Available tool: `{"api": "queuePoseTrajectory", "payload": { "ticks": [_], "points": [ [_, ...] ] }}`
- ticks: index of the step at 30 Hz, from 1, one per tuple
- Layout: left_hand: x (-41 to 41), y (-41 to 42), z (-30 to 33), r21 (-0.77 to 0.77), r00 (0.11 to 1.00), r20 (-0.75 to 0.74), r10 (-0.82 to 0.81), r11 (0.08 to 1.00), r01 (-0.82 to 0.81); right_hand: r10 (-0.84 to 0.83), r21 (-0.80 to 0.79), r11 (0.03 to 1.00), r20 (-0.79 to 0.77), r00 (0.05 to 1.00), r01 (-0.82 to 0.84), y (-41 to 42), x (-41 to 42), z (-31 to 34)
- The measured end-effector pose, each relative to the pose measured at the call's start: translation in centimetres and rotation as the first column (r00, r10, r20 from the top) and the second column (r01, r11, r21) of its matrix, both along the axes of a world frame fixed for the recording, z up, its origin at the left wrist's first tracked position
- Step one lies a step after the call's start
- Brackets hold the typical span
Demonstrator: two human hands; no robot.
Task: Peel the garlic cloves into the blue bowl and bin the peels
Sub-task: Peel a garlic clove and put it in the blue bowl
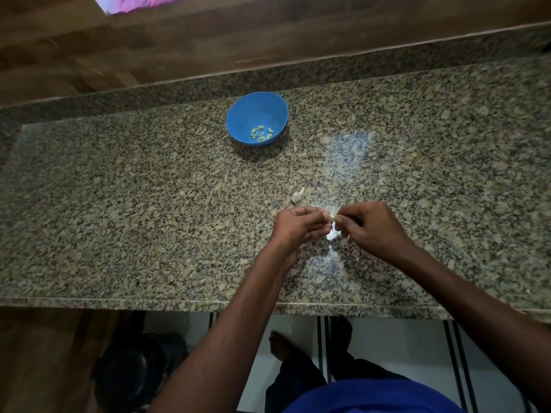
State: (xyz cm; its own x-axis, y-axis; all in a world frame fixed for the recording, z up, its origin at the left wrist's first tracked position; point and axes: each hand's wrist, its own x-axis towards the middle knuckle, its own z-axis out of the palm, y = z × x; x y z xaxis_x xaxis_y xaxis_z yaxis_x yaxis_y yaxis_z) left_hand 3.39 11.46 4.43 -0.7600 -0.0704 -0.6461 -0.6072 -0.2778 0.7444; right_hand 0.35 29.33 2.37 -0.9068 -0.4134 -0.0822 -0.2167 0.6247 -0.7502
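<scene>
A blue bowl [257, 117] stands on the granite counter toward the back, with several peeled garlic cloves [262, 134] lying in its bottom. Nearer to me, my left hand [298, 226] and my right hand [372, 226] meet over the counter and together pinch one small garlic clove [331, 218] between their fingertips. A pale strip of skin hangs down from the clove. Some loose garlic, cloves or peel, [297, 196] lies on the counter just beyond my left hand.
The granite counter [149, 204] runs left to right, with a raised granite ledge and a wooden wall behind it. Its front edge is close to my body. A dark round bin-like object [134, 371] stands on the floor below left. My foot shows on the tiles.
</scene>
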Motion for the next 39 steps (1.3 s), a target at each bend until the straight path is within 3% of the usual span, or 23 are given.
{"api": "queuePoseTrajectory", "payload": {
  "ticks": [2, 4, 9, 13, 15, 20, 25, 27, 31, 35, 39],
  "points": [
    [0.3, 0.0, -0.2, -0.015, 0.999, -0.042, -0.013, 1.0, 0.012, -0.046, -0.099, 0.993, 0.193, 0.98, 0.066, 0.3, -0.2, 0.1],
    [0.4, 0.2, -0.3, -0.037, 0.999, -0.053, -0.011, 0.999, 0.009, -0.074, -0.158, 0.98, 0.288, 0.955, 0.124, 0.3, -0.2, 0.4],
    [0.5, 0.4, -0.1, 0.006, 1.0, 0.023, -0.003, 1.0, 0.003, -0.119, 0.019, 0.993, 0.079, 0.99, 0.118, 0.2, 0.4, 0.7],
    [0.6, 0.7, -0.2, 0.02, 0.997, 0.067, 0.044, 0.999, -0.045, -0.129, 0.0, 0.992, -0.133, 0.983, 0.13, 0.2, 1.3, 0.7],
    [0.7, 0.7, -0.3, 0.032, 0.995, 0.071, 0.073, 0.997, -0.075, -0.168, -0.025, 0.986, -0.153, 0.974, 0.166, 0.4, 1.7, 0.7],
    [1.0, 0.3, -0.4, 0.068, 0.998, 0.032, 0.052, 0.996, -0.054, -0.246, -0.028, 0.968, 0.065, 0.967, 0.248, 1.1, 1.5, 0.4],
    [1.1, 0.5, -0.7, 0.065, 1.0, -0.019, 0.001, 0.998, 0.0, -0.21, 0.011, 0.977, 0.195, 0.958, 0.212, 1.0, 1.1, 0.1],
    [1.3, 0.6, -0.8, 0.046, 0.999, -0.047, -0.013, 0.999, 0.016, -0.206, -0.076, 0.971, 0.207, 0.956, 0.226, 0.9, 1.0, 0.3],
    [1.5, 0.8, -1.0, 0.001, 0.994, -0.095, -0.045, 0.999, 0.045, -0.198, -0.334, 0.877, 0.406, 0.892, 0.346, 0.6, 1.2, 1.1],
    [1.5, 0.6, -1.1, -0.05, 0.994, -0.097, -0.054, 0.998, 0.049, -0.186, -0.373, 0.859, 0.41, 0.893, 0.35, 0.5, 1.5, 1.4],
    [1.8, 0.8, -0.7, 0.08, 0.999, -0.05, 0.007, 0.997, -0.003, -0.125, -0.442, 0.791, 0.56, 0.819, 0.423, 0.7, 1.6, 1.5]
  ]
}}
